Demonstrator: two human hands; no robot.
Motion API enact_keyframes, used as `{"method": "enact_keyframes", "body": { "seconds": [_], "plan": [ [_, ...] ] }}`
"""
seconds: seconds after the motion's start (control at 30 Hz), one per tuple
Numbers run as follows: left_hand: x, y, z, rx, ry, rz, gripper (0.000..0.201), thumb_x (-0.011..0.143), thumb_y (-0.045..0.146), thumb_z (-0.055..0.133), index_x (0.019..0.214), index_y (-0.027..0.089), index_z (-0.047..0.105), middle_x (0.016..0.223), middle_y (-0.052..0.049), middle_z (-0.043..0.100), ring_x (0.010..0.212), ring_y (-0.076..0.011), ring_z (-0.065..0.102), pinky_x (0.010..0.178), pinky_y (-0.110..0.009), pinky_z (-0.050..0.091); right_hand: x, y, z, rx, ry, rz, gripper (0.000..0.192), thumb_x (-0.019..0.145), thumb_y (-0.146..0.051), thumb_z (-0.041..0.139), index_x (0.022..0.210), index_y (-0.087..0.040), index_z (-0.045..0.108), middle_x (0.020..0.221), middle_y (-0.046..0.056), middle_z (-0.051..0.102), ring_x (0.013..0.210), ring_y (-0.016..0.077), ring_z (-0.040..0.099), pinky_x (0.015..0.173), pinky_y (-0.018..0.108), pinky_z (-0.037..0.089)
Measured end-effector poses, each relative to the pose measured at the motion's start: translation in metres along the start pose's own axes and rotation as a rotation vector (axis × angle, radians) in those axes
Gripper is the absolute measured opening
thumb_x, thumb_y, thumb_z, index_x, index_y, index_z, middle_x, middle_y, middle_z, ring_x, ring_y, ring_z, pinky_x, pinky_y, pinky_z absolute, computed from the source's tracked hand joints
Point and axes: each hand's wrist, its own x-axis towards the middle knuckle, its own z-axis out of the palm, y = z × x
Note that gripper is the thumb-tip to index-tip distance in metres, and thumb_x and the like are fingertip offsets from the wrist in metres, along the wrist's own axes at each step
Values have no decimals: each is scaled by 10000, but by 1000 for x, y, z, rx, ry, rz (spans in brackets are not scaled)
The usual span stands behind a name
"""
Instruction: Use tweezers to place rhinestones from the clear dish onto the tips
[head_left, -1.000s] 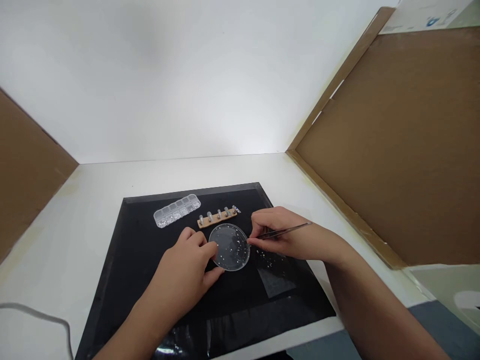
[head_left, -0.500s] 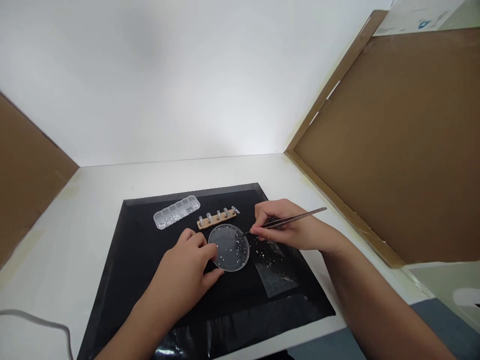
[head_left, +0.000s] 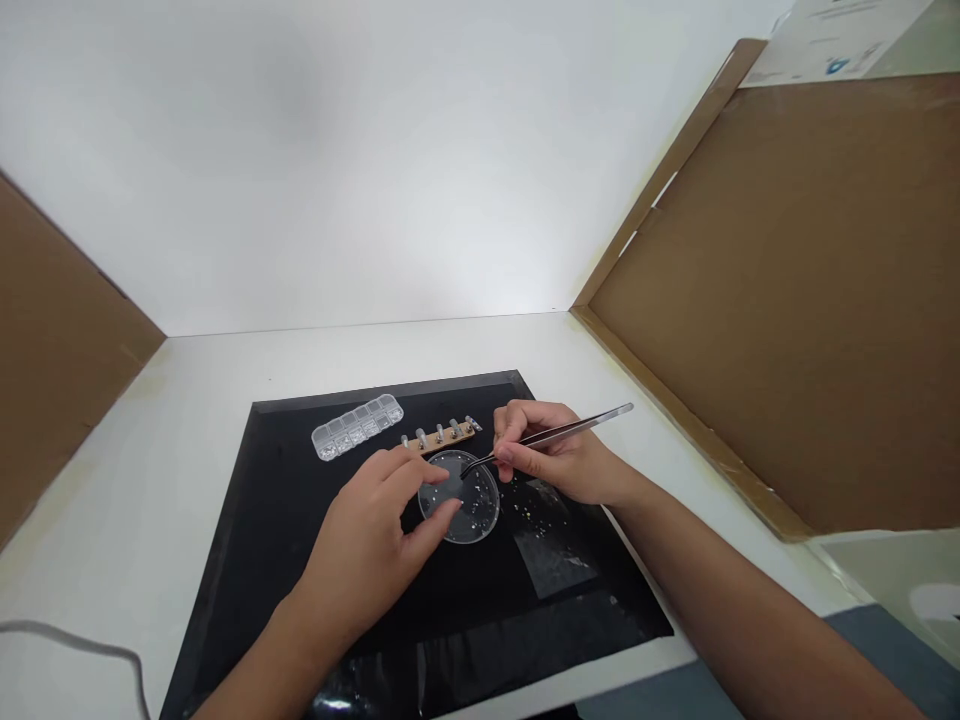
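A round clear dish (head_left: 480,522) with many tiny shiny pieces in it lies on the black mat (head_left: 300,540). My right hand (head_left: 551,450) pinches metal tweezers (head_left: 577,426), whose dark bent tip hangs over the dish. Whether the tip grips a piece is too small to tell. My left hand (head_left: 382,510) reaches over the dish's left side, thumb and forefinger apart, with nothing visible between them. Just behind the dish stands a wooden strip (head_left: 439,437) bearing several short, clear nail-tip-like pieces on small posts.
A clear compartment box (head_left: 357,427) with small shiny bits lies at the back left of the mat. Right of the dish, loose bits scatter by a clear plastic sheet (head_left: 555,560). Cardboard panels (head_left: 787,300) flank the white table. A grey cable (head_left: 82,640) runs at left.
The tweezers' tip has moved left, from the dish's right rim to over its middle. My left hand has lifted from the dish's edge and shifted right, its thumb and forefinger now over the dish.
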Motion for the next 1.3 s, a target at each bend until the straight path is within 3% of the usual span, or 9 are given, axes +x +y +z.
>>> {"method": "enact_keyframes", "body": {
  "seconds": [0.2, 0.47, 0.67, 0.97, 1.2, 1.3],
  "plan": [
    [1, 0, 2, -4, 49, 21, 114, 1004, 273, 681, 1110, 248, 713, 1084, -36, 744, 1021, -232, 678, 894, -403, 583, 2, 4, 8, 81, 36, 19, 255, 976, -303, 794, 825, -190, 623, 704, -7, 689, 649, 123, 628, 601, 259, 480],
    [1, 1, -3, 128, 73, 18, 125, 1037, 268, 592, 950, 224, 670, 961, -46, 703, 992, -247, 617, 865, -417, 547, 2, 8, -4, 30, 185, 44, 315, 991, -402, 770, 807, -195, 622, 713, -13, 659, 659, 125, 633, 653, 268, 493],
    [1, 0, -2, 126, 79, 20, 113, 1033, 263, 590, 948, 225, 655, 952, -44, 694, 985, -247, 604, 853, -411, 539, 4, 12, -8, 231, 270, 87, 379, 935, -428, 825, 762, -189, 588, 768, -33, 590, 604, 92, 583, 624, 253, 504],
    [0, 0, -1, 115, 61, 21, 102, 1033, 263, 592, 959, 227, 652, 974, -49, 698, 1015, -256, 604, 875, -434, 555, 3, 11, -10, 261, 161, -31, 303, 965, -346, 801, 795, -190, 604, 737, -32, 585, 614, 101, 585, 611, 251, 475],
    [-1, 0, 1, 30, 115, 85, 127, 1039, 257, 608, 1132, 242, 692, 1119, -68, 720, 1076, -249, 641, 915, -440, 608, 2, 7, 0, 303, 163, 11, 342, 947, -394, 820, 796, -193, 588, 720, -41, 568, 581, 102, 570, 577, 250, 449],
    [0, 2, 2, -32, 146, 86, 137, 1035, 280, 636, 1149, 254, 707, 1134, -66, 726, 1048, -232, 669, 801, -367, 635, 1, 8, 5, 300, 143, 4, 323, 967, -386, 799, 813, -201, 584, 706, -36, 591, 577, 109, 572, 565, 250, 446]
  ]
}}
